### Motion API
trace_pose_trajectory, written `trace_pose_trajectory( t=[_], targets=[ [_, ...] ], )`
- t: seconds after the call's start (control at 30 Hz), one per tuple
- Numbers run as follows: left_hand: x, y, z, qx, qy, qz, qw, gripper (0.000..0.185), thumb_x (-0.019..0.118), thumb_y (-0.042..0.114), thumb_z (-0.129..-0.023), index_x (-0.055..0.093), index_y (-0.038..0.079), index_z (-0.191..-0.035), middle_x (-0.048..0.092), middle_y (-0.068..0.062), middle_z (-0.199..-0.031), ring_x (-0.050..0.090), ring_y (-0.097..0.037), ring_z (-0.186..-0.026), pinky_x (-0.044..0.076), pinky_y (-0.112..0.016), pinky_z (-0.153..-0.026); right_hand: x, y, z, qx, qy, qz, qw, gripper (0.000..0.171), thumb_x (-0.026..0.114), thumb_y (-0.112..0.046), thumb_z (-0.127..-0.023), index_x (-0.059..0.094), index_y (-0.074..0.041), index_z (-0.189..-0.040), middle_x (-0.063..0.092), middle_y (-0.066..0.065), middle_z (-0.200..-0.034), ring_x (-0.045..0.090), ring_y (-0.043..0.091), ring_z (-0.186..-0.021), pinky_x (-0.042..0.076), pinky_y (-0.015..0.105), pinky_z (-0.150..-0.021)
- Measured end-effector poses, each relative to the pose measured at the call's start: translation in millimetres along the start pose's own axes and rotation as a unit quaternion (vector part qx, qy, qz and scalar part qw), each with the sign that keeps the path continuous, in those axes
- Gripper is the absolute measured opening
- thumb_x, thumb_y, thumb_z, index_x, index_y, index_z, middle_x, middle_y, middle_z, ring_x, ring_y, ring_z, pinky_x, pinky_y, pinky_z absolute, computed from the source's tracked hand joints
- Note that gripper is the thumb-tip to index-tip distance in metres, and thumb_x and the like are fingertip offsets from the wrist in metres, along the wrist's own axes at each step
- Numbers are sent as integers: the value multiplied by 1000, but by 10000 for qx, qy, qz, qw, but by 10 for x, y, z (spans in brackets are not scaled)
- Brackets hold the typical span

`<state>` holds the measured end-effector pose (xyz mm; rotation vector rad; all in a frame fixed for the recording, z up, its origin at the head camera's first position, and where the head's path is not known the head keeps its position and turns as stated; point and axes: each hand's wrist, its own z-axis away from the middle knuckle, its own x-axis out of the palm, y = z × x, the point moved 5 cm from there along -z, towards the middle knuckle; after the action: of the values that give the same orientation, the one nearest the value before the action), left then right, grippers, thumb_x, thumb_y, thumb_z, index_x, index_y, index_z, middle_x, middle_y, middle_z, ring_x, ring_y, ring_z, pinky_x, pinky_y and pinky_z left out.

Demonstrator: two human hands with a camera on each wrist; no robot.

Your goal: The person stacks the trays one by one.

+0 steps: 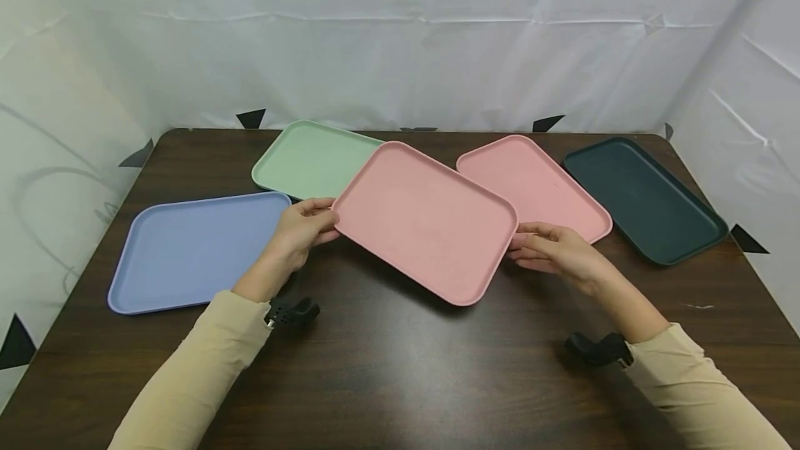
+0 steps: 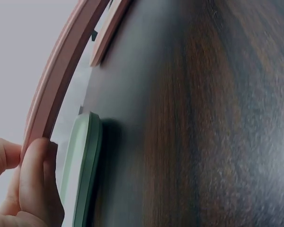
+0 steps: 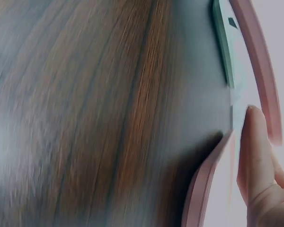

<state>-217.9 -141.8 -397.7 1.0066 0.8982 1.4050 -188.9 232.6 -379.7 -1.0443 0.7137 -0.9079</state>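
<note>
Pink rectangular plastic tray (image 1: 427, 221) held off the dark wooden surface (image 1: 400, 367), between both hands.
Left hand (image 1: 304, 226) pinching the tray's left corner, fingers (image 2: 35, 182) curled over the rim; right hand (image 1: 550, 250) at the right corner with fingers nearly straight along the edge, a full grip not plainly shown. Best kept level, grips even at opposite corners, lifted enough to pass over the mint green rectangular tray (image 1: 312, 158) beyond the left hand and the second pink tray (image 1: 534, 182) beyond the right. Periwinkle blue tray (image 1: 194, 248) outside the left hand, dark green tray (image 1: 644, 200) outside the right.
</note>
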Motion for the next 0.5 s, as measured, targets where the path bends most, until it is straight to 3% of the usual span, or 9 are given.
trace_pose_trajectory(
  t=[0.2,0.5],
  targets=[
    [32,10,14,-27,212,206,9996,48,51,-7,-88,44,-10,-135,57,6,-80,62,0,-66,56,-12,-60,94,-38,-34,-135,526,-657,9964,64,48,-9,-99,11,8,-147,65,-11,-95,67,2,-89,57,18,-80],
    [106,-22,27,-67,223,361,9991,46,49,-9,-87,43,-10,-133,57,7,-77,61,1,-64,56,-12,-59,162,-52,-75,-241,1418,-1233,9819,39,52,-1,-94,35,-10,-129,58,-8,-88,64,0,-79,58,17,-73]
  ],
)
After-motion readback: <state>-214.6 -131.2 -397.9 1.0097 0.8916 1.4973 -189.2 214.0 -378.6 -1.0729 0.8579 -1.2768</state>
